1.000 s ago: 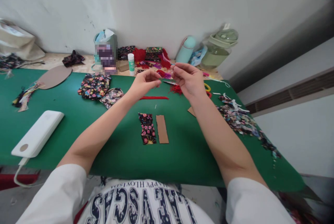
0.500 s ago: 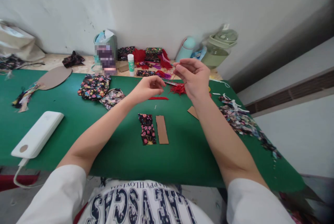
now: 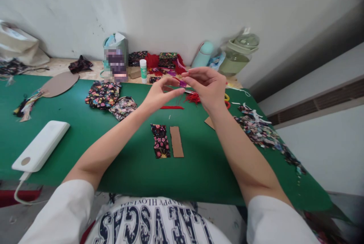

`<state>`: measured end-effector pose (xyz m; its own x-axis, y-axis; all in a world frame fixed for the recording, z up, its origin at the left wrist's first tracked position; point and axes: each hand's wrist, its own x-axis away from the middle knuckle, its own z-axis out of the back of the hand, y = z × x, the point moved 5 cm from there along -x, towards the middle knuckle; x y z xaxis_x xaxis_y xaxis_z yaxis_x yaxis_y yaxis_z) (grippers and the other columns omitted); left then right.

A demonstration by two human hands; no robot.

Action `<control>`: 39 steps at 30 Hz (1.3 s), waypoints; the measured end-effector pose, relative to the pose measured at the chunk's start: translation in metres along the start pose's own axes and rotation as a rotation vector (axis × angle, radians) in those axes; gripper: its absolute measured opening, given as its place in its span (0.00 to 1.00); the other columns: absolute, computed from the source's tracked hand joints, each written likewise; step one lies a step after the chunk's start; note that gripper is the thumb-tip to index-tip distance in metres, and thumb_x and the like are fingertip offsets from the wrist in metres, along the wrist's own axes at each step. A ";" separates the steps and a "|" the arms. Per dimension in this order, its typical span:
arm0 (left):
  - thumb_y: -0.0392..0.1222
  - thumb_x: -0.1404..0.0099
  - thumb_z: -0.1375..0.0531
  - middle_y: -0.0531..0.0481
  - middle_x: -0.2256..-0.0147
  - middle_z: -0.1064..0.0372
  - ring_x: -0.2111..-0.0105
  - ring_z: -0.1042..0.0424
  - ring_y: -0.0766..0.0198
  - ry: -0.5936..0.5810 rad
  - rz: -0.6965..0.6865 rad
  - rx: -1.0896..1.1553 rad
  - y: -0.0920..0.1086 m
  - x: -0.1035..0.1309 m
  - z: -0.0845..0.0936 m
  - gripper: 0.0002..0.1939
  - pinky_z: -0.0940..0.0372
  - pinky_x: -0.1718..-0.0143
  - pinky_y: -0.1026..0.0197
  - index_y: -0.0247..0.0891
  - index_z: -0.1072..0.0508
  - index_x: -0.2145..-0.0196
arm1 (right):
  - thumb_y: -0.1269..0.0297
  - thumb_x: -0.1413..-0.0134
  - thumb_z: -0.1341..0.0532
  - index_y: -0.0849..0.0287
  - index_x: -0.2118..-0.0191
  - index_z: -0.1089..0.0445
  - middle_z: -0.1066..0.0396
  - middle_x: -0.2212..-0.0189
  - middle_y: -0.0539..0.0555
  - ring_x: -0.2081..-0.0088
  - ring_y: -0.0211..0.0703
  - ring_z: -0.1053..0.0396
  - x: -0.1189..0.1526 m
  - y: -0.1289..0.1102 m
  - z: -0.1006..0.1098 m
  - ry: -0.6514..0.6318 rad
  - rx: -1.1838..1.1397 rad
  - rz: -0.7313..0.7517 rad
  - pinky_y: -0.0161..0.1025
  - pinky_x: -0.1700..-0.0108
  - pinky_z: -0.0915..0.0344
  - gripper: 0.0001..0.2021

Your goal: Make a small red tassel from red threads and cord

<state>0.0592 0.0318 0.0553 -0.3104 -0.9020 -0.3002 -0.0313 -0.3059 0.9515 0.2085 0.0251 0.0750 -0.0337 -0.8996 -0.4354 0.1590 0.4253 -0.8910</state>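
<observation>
My left hand (image 3: pixel 165 94) is raised above the table, thumb and fingers curled together, with a faint thin thread (image 3: pixel 178 99) hanging below the fingertips. My right hand (image 3: pixel 209 84) meets it from the other side in a pinch; whatever lies between its fingertips is too fine to make out. Below them a red cord strip (image 3: pixel 172 107) lies on the green table. Nearer to me, a black floral fabric strip (image 3: pixel 161 141) and a brown cardboard strip (image 3: pixel 176 142) lie side by side. Behind my right hand are a red tassel bundle (image 3: pixel 193 98) and scissors with yellow and red handles (image 3: pixel 227 101).
Fabric scraps (image 3: pixel 256 128) pile up at the right. Folded floral fabric (image 3: pixel 102 94), a brown oval board (image 3: pixel 61 84) and a white power bank (image 3: pixel 41 146) lie left. A glue stick (image 3: pixel 143 71), blue bottle (image 3: pixel 203 53) and green jug (image 3: pixel 237 54) stand along the wall.
My right hand has moved left and slightly down, bringing its fingertips close to those of my left hand. The left hand's thumb has straightened towards the right. Items on the table have stayed put.
</observation>
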 end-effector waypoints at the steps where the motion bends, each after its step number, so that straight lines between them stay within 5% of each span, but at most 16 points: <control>1: 0.41 0.47 0.31 0.49 0.63 0.27 0.63 0.28 0.65 0.058 -0.035 0.027 0.004 0.000 0.001 0.14 0.34 0.59 0.62 0.37 0.29 0.66 | 0.58 0.55 0.32 0.52 0.63 0.29 0.24 0.62 0.50 0.52 0.47 0.27 0.002 -0.003 -0.002 -0.018 0.007 -0.005 0.46 0.49 0.29 0.11; 9: 0.35 0.48 0.31 0.52 0.69 0.27 0.64 0.27 0.66 0.150 -0.043 0.102 0.007 0.003 0.002 0.13 0.34 0.62 0.65 0.38 0.31 0.67 | 0.59 0.54 0.31 0.52 0.64 0.28 0.24 0.63 0.50 0.54 0.45 0.26 0.009 -0.013 -0.009 -0.045 0.002 0.036 0.44 0.49 0.29 0.10; 18: 0.36 0.48 0.31 0.53 0.70 0.27 0.67 0.26 0.67 0.092 -0.176 0.042 0.006 0.002 0.001 0.12 0.33 0.66 0.65 0.38 0.30 0.67 | 0.58 0.55 0.31 0.54 0.63 0.29 0.23 0.64 0.50 0.58 0.43 0.24 0.004 -0.007 -0.006 0.018 -0.079 0.194 0.45 0.50 0.28 0.13; 29: 0.29 0.45 0.37 0.52 0.69 0.28 0.68 0.27 0.68 0.083 -0.169 0.011 0.007 0.002 -0.001 0.06 0.32 0.65 0.65 0.36 0.29 0.68 | 0.58 0.52 0.32 0.54 0.63 0.29 0.24 0.64 0.50 0.59 0.42 0.24 0.002 -0.005 -0.005 -0.006 -0.120 0.163 0.43 0.54 0.27 0.11; 34: 0.28 0.40 0.44 0.53 0.73 0.31 0.80 0.36 0.74 0.071 -0.080 -0.018 0.003 0.002 -0.003 0.07 0.38 0.77 0.67 0.36 0.29 0.70 | 0.57 0.53 0.32 0.54 0.64 0.30 0.24 0.64 0.50 0.59 0.43 0.25 0.001 -0.004 -0.005 0.007 -0.142 0.108 0.42 0.58 0.26 0.11; 39: 0.32 0.45 0.37 0.55 0.76 0.34 0.82 0.45 0.75 0.051 -0.042 -0.090 0.003 0.006 -0.009 0.03 0.48 0.80 0.67 0.36 0.28 0.72 | 0.58 0.53 0.32 0.53 0.65 0.30 0.24 0.65 0.50 0.60 0.42 0.25 0.004 -0.009 -0.006 0.019 -0.164 0.111 0.43 0.57 0.26 0.10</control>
<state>0.0659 0.0223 0.0558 -0.2615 -0.9016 -0.3445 0.0429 -0.3674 0.9291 0.2012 0.0189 0.0803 -0.0439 -0.8449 -0.5331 0.0003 0.5336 -0.8458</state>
